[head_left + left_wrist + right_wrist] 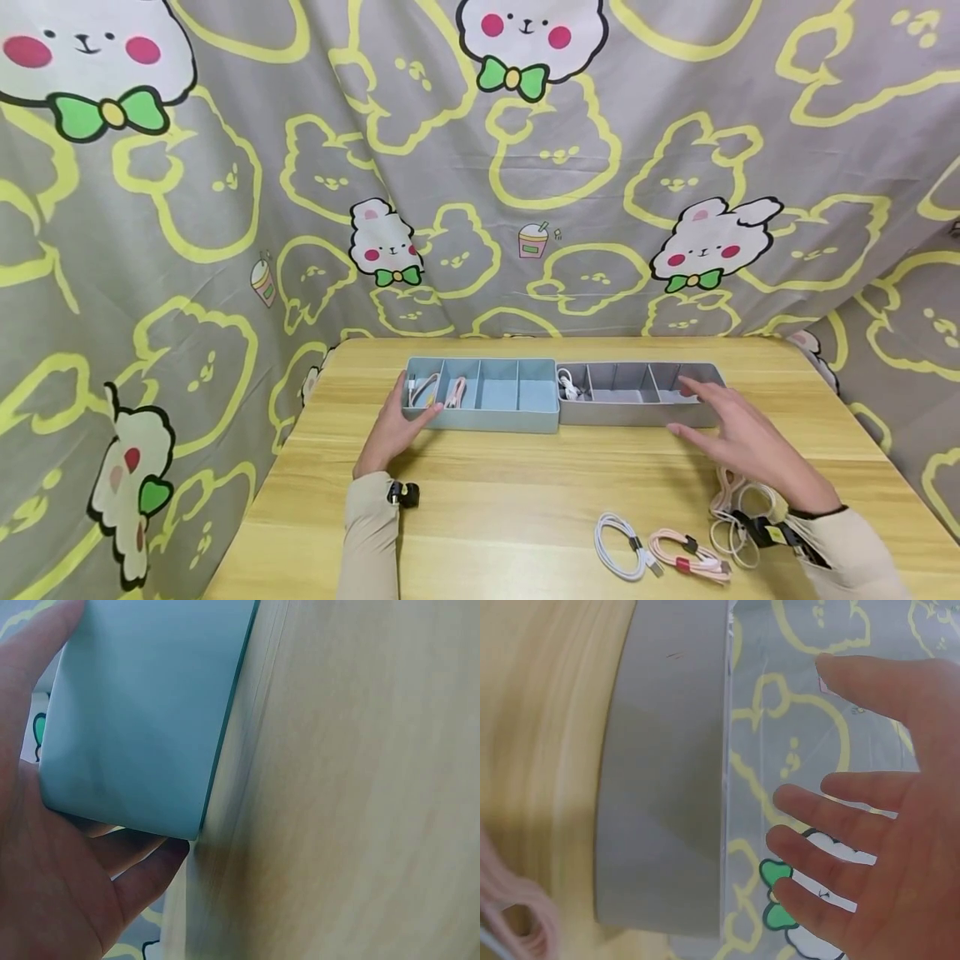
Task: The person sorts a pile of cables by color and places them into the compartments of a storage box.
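Observation:
A light blue divided storage box (491, 421) stands on the table. My left hand (392, 429) holds its left end, thumb over the front rim; in the left wrist view the fingers (154, 877) wrap round the end wall. Cables lie in its two left compartments, including a pink cable (455, 392). A grey divided storage box (630, 414) adjoins it on the right, with a white cable (568, 386) in its left compartment. My right hand (750, 437) is over the grey box's right end, fingers spread and holding nothing; in the right wrist view they are apart from its wall.
Nearer the front right of the wooden table (495, 508) lie a coiled white cable (618, 546) and a coiled pink cable (690, 557). More cables (726, 492) lie partly hidden under the right wrist. A patterned curtain (465, 167) hangs behind the table.

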Action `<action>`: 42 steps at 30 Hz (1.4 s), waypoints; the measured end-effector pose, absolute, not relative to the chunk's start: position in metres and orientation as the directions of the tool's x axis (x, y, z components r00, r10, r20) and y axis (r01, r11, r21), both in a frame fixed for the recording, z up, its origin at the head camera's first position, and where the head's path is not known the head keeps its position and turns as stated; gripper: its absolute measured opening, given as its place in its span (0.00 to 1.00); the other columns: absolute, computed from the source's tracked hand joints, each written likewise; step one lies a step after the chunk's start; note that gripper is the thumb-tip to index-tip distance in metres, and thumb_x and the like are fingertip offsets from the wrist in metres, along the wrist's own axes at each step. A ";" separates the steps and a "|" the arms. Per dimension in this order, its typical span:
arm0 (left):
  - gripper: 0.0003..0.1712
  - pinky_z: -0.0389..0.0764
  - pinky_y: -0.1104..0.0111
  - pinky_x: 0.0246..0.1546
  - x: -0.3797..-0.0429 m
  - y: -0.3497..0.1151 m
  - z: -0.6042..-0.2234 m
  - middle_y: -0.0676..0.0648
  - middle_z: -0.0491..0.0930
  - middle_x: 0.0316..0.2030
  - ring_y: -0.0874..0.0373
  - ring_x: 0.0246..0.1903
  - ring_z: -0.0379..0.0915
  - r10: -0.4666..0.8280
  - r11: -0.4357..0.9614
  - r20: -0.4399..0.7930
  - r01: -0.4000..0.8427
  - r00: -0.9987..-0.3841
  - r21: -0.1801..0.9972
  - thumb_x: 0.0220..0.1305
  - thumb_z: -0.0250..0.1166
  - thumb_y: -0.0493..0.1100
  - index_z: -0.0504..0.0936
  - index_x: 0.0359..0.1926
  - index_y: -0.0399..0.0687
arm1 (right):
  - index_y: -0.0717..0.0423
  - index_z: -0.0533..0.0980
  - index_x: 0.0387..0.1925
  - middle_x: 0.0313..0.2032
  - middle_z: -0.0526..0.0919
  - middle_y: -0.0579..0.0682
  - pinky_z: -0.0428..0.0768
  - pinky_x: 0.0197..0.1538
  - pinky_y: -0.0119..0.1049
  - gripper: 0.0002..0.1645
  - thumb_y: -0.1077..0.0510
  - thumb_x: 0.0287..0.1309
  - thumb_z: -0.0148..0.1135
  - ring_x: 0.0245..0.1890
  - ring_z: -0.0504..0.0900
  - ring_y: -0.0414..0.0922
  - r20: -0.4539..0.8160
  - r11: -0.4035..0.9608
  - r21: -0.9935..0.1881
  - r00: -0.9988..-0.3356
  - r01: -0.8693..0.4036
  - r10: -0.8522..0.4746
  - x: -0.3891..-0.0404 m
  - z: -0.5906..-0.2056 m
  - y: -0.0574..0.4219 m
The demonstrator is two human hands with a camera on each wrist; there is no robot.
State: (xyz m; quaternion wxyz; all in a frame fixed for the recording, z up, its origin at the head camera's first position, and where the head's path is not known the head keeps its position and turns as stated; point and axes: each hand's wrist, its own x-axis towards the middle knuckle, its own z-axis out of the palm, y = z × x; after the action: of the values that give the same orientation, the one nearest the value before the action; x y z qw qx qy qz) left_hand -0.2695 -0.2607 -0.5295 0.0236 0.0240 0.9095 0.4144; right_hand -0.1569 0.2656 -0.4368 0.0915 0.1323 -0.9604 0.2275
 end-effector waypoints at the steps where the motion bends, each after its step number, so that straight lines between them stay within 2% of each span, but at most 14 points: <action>1: 0.69 0.53 0.34 0.77 -0.270 -0.261 -0.529 0.38 0.43 0.84 0.34 0.81 0.44 0.064 0.655 -0.025 0.023 -0.998 0.755 0.58 0.65 0.79 0.37 0.85 0.57 | 0.65 0.65 0.74 0.64 0.77 0.68 0.76 0.55 0.72 0.49 0.41 0.64 0.71 0.61 0.74 0.71 0.233 0.862 -0.415 -0.950 -0.290 -0.208 -0.155 -0.438 0.267; 5: 0.70 0.53 0.34 0.77 -0.270 -0.261 -0.528 0.38 0.43 0.84 0.34 0.81 0.44 0.069 0.653 -0.022 0.028 -0.997 0.757 0.58 0.64 0.79 0.36 0.85 0.56 | 0.66 0.64 0.74 0.62 0.79 0.67 0.77 0.53 0.71 0.49 0.41 0.64 0.70 0.60 0.76 0.68 0.213 0.863 -0.431 -0.959 -0.263 -0.186 -0.150 -0.445 0.272; 12: 0.69 0.53 0.35 0.77 -0.271 -0.261 -0.527 0.39 0.42 0.84 0.35 0.81 0.43 0.062 0.659 -0.018 0.027 -0.998 0.752 0.57 0.63 0.81 0.35 0.84 0.62 | 0.66 0.63 0.75 0.61 0.79 0.67 0.75 0.52 0.73 0.50 0.41 0.65 0.70 0.60 0.75 0.69 0.200 0.866 -0.445 -0.968 -0.228 -0.152 -0.142 -0.455 0.281; 16: 0.69 0.54 0.34 0.77 -0.272 -0.260 -0.526 0.38 0.43 0.83 0.34 0.81 0.44 0.056 0.661 -0.009 0.031 -0.998 0.750 0.58 0.64 0.80 0.36 0.85 0.60 | 0.67 0.64 0.74 0.61 0.79 0.66 0.77 0.51 0.72 0.49 0.41 0.65 0.69 0.58 0.77 0.68 0.192 0.863 -0.453 -0.970 -0.225 -0.152 -0.139 -0.462 0.286; 23: 0.68 0.55 0.34 0.76 -0.272 -0.259 -0.524 0.38 0.46 0.83 0.34 0.81 0.46 0.048 0.649 -0.002 0.030 -0.999 0.761 0.57 0.66 0.78 0.37 0.85 0.60 | 0.67 0.63 0.75 0.60 0.79 0.69 0.80 0.48 0.69 0.50 0.41 0.65 0.70 0.57 0.77 0.71 0.159 0.857 -0.476 -0.978 -0.197 -0.137 -0.129 -0.476 0.296; 30: 0.69 0.54 0.34 0.76 -0.271 -0.259 -0.526 0.38 0.44 0.83 0.34 0.81 0.45 0.054 0.656 -0.017 0.023 -0.998 0.754 0.57 0.64 0.81 0.36 0.85 0.62 | 0.72 0.62 0.74 0.60 0.79 0.71 0.80 0.48 0.68 0.52 0.41 0.64 0.70 0.59 0.75 0.73 0.100 0.867 -0.477 -0.989 -0.146 -0.111 -0.116 -0.488 0.304; 37: 0.69 0.54 0.34 0.77 -0.269 -0.259 -0.527 0.38 0.43 0.83 0.34 0.81 0.45 0.054 0.654 -0.019 0.021 -0.998 0.756 0.57 0.64 0.80 0.36 0.84 0.62 | 0.72 0.63 0.73 0.63 0.76 0.75 0.74 0.51 0.75 0.54 0.40 0.62 0.72 0.60 0.72 0.77 0.092 0.883 -0.446 -0.989 -0.147 -0.118 -0.105 -0.497 0.314; 42: 0.69 0.53 0.34 0.77 -0.268 -0.259 -0.529 0.38 0.42 0.84 0.34 0.81 0.44 0.051 0.660 -0.027 0.013 -0.998 0.751 0.57 0.64 0.80 0.35 0.85 0.61 | 0.75 0.65 0.71 0.63 0.75 0.77 0.73 0.53 0.76 0.55 0.39 0.58 0.74 0.60 0.72 0.78 0.095 0.883 -0.444 -0.988 -0.153 -0.123 -0.097 -0.505 0.318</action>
State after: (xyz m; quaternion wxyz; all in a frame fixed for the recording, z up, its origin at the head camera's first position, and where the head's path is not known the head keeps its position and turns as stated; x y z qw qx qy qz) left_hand -0.2680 -0.2590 -0.5289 0.0228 0.0175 0.9107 0.4120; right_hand -0.0972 0.3184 -0.5047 0.0319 0.0712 -0.9698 0.2310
